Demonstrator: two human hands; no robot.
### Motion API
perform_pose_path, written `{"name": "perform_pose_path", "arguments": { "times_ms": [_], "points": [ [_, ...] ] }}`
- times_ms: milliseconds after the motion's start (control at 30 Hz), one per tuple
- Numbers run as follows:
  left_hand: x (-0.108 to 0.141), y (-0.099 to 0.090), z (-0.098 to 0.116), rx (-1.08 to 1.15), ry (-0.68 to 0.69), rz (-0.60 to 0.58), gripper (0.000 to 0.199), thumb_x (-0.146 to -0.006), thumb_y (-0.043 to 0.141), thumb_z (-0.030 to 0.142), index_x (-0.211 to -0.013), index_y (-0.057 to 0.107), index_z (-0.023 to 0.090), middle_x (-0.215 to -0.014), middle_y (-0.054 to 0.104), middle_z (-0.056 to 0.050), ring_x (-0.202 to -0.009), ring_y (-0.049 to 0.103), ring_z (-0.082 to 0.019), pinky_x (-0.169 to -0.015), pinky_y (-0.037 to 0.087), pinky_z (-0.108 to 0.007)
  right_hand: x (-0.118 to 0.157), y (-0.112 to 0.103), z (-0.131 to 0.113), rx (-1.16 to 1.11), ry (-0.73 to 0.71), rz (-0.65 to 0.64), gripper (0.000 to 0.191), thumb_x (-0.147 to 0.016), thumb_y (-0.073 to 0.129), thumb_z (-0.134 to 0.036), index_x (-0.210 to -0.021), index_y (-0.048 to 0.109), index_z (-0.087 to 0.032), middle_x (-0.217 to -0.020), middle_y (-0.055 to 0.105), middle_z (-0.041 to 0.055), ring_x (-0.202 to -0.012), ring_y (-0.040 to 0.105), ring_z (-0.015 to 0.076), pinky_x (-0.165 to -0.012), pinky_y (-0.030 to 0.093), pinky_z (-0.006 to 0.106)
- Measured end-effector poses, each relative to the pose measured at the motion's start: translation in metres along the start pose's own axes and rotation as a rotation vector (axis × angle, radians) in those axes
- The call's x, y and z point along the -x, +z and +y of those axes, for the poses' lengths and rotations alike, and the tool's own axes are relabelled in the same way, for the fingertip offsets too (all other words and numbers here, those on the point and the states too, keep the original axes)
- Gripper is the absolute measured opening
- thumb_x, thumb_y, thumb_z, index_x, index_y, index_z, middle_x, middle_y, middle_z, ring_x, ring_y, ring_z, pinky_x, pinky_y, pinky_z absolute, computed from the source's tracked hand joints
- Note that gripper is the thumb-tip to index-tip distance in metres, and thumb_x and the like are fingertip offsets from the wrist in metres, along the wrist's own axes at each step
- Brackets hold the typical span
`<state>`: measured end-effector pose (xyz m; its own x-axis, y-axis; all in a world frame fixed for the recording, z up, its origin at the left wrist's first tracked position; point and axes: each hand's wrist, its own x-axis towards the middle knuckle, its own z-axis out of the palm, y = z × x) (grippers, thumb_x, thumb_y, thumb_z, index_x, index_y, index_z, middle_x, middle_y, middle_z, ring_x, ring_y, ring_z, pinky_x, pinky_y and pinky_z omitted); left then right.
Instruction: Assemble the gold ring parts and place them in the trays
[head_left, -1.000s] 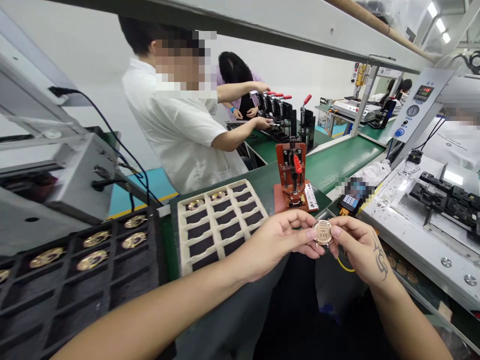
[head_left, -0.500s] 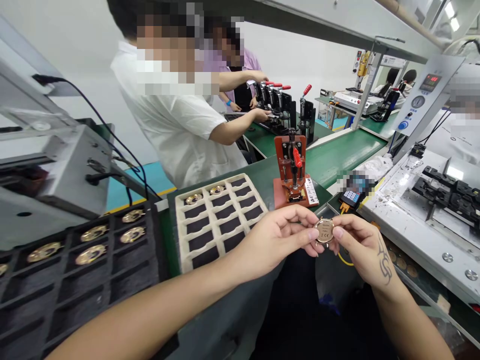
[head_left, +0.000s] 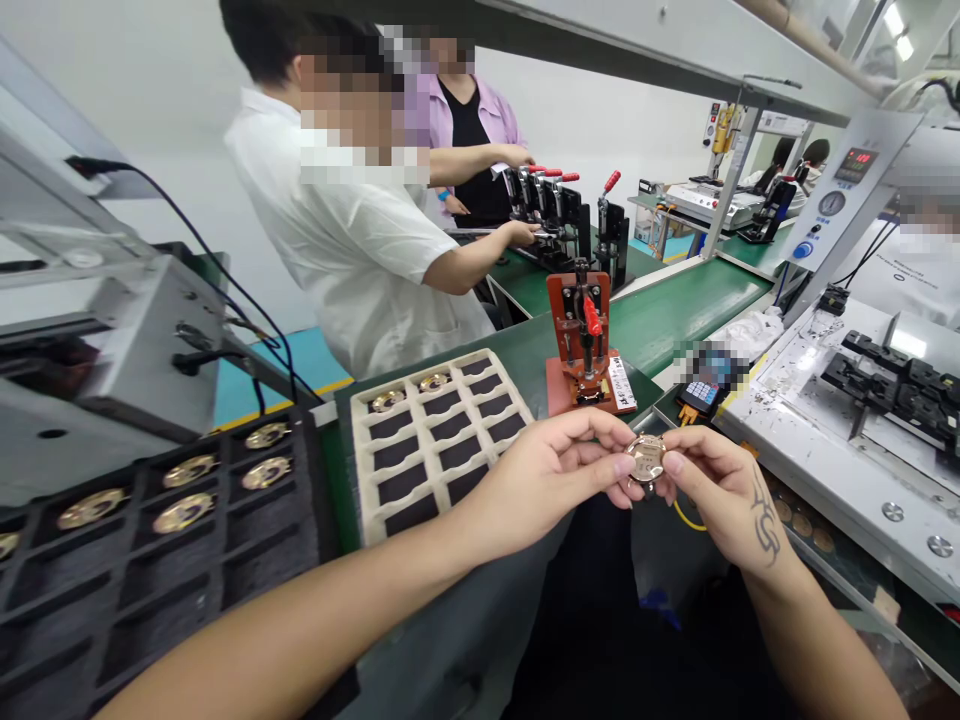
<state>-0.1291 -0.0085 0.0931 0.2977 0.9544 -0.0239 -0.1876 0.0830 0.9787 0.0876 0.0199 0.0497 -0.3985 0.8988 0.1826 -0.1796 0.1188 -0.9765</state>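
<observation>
Between both hands is a gold-coloured watch case (head_left: 646, 459), its engraved back turned up toward me. My left hand (head_left: 574, 462) pinches the left edge with thumb and fingers. On the opposite edge my right hand (head_left: 701, 478) grips it the same way. Just beyond stands an orange-red press fixture (head_left: 577, 345) with a red-handled toggle clamp. Left of my hands lies a cream compartment tray (head_left: 360, 470), with two gold watch parts in its far cells. A black compartment tray (head_left: 300, 510) farther left holds several gold watch cases (head_left: 184, 512).
A handheld keypad device (head_left: 703, 390) lies right of the fixture. White machinery (head_left: 832, 440) fills the right side. Across the green bench (head_left: 690, 310), a person in white (head_left: 360, 250) handles black clamp fixtures (head_left: 559, 215); another person in pink stands behind. A grey machine (head_left: 150, 350) is at left.
The watch case has tilted slightly in my fingers, so its back catches the light differently. Both hands keep their hold. The person in pink has straightened up.
</observation>
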Motion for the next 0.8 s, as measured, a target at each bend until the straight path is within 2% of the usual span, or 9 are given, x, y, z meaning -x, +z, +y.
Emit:
{"name": "perform_pose_path", "arguments": {
  "times_ms": [167,367,467,533,567,633,733,800],
  "points": [
    [0.000,0.000,-0.002,-0.023,0.010,0.011,0.036,-0.088,0.088,0.043,-0.102,0.070,0.016,-0.085,0.081,-0.007,-0.077,0.080,-0.022,-0.077,0.067,-0.036,0.002,0.000,0.001,0.021,0.001,0.011,0.022,-0.098,0.079,-0.045,-0.108,0.081,-0.025,-0.091,0.078,0.0046,-0.073,0.071,0.0181,-0.066,0.060,0.031],
    [0.001,0.000,-0.002,-0.010,0.035,-0.001,0.034,-0.090,0.087,0.041,-0.104,0.071,0.015,-0.082,0.080,-0.006,-0.076,0.078,-0.019,-0.074,0.066,-0.031,0.001,0.001,-0.001,0.064,-0.033,0.025,0.020,-0.100,0.077,-0.044,-0.107,0.080,-0.026,-0.090,0.078,0.0035,-0.074,0.072,0.0171,-0.067,0.061,0.029],
    [0.007,-0.001,-0.006,-0.015,0.044,0.016,0.036,-0.089,0.088,0.044,-0.103,0.071,0.015,-0.085,0.080,-0.007,-0.078,0.078,-0.019,-0.076,0.066,-0.032,0.002,0.003,0.002,0.168,-0.062,0.010,0.021,-0.101,0.074,-0.046,-0.109,0.080,-0.027,-0.091,0.079,0.0032,-0.076,0.073,0.0177,-0.070,0.062,0.029],
    [0.010,-0.011,-0.014,-0.044,0.052,0.041,0.040,-0.087,0.088,0.048,-0.102,0.072,0.015,-0.086,0.080,-0.007,-0.078,0.078,-0.020,-0.076,0.066,-0.033,0.006,0.000,0.010,0.305,-0.056,-0.005,0.025,-0.101,0.074,-0.047,-0.114,0.080,-0.027,-0.098,0.081,0.0044,-0.084,0.077,0.0196,-0.079,0.064,0.030],
    [0.012,-0.022,-0.019,-0.077,0.061,0.070,0.043,-0.086,0.088,0.051,-0.102,0.072,0.014,-0.086,0.079,-0.008,-0.078,0.078,-0.020,-0.076,0.066,-0.033,0.008,-0.004,0.016,0.382,-0.044,-0.012,0.028,-0.100,0.074,-0.048,-0.117,0.080,-0.027,-0.103,0.082,0.0053,-0.089,0.078,0.0211,-0.085,0.064,0.030],
    [0.017,-0.058,-0.029,-0.210,0.088,0.205,0.048,-0.085,0.087,0.057,-0.103,0.072,0.015,-0.086,0.079,-0.008,-0.077,0.078,-0.021,-0.076,0.065,-0.034,0.009,-0.016,0.031,0.511,-0.020,-0.004,0.035,-0.097,0.076,-0.054,-0.119,0.081,-0.026,-0.106,0.084,0.0065,-0.095,0.081,0.0240,-0.089,0.064,0.030],
    [0.047,-0.137,-0.033,-0.614,0.089,0.632,0.050,-0.087,0.080,0.062,-0.104,0.073,0.016,-0.091,0.081,-0.009,-0.078,0.078,-0.021,-0.077,0.065,-0.035,0.009,-0.040,0.058,0.607,0.047,0.017,0.046,-0.090,0.077,-0.063,-0.116,0.083,-0.025,-0.104,0.085,0.0073,-0.093,0.083,0.0265,-0.081,0.066,0.026],
    [0.082,-0.191,-0.026,-0.726,0.026,0.823,0.047,-0.091,0.074,0.059,-0.108,0.073,0.015,-0.094,0.081,-0.010,-0.081,0.077,-0.022,-0.082,0.064,-0.037,0.009,-0.056,0.075,0.626,0.104,0.019,0.051,-0.087,0.077,-0.066,-0.118,0.082,-0.026,-0.105,0.085,0.0067,-0.092,0.084,0.0271,-0.076,0.067,0.024]
  ]
}}
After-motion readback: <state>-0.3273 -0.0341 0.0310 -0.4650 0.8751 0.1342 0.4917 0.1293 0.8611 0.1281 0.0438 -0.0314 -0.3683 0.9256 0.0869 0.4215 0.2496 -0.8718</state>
